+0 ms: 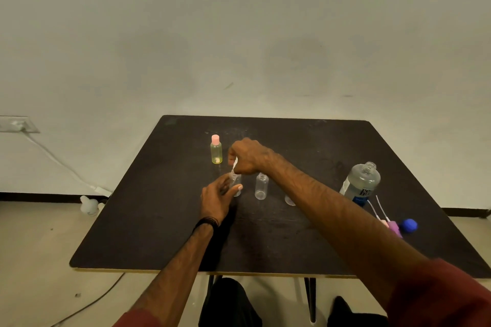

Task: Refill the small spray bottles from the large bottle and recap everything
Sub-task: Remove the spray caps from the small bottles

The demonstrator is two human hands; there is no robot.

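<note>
Hands at frame centre: left hand (216,200) curls round a clear spray bottle (236,184) to steady it. Right hand (248,156) pinches the white sprayer cap (235,166) above its neck, prob. to recap.

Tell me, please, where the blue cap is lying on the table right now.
In the head view, the blue cap lies at the table's right edge, beside the loose spray tops and in front of the large bottle.

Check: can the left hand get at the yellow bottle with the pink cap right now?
Probably not at once: the left hand holds a clear bottle. The yellow bottle stands just beyond, with nothing between them.
</note>
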